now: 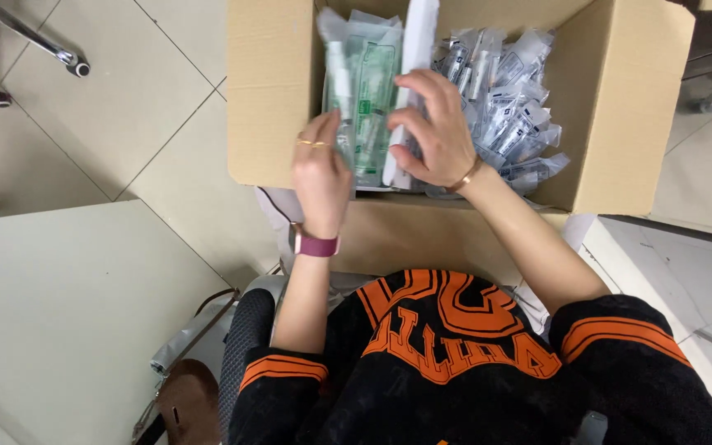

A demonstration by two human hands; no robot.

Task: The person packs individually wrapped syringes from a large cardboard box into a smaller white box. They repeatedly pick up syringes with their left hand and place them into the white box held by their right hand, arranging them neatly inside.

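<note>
- The left hand (320,169), with thin gold rings and a maroon wrist strap, has its fingers pressed together and lies flat against the left face of a stack of clear crinkly plastic packets with green print (364,99).
- The right hand (432,132), with a slim gold bangle at the wrist, has its fingers curled over the right side of the same stack, thumb toward the left hand; the stack is clamped between both hands.
- The packets are long flat pouches standing on edge, their long axis running away from the person, toward the box's far side.
- They sit in the left part of an open brown cardboard box (611,124).
- To the right in the box lies a loose heap of small clear wrapped syringe-like packets (508,115), glossy and tumbled at all angles.
- The box rests on pale floor tiles (125,99); a smooth cream table (67,313) is at the person's left.
</note>
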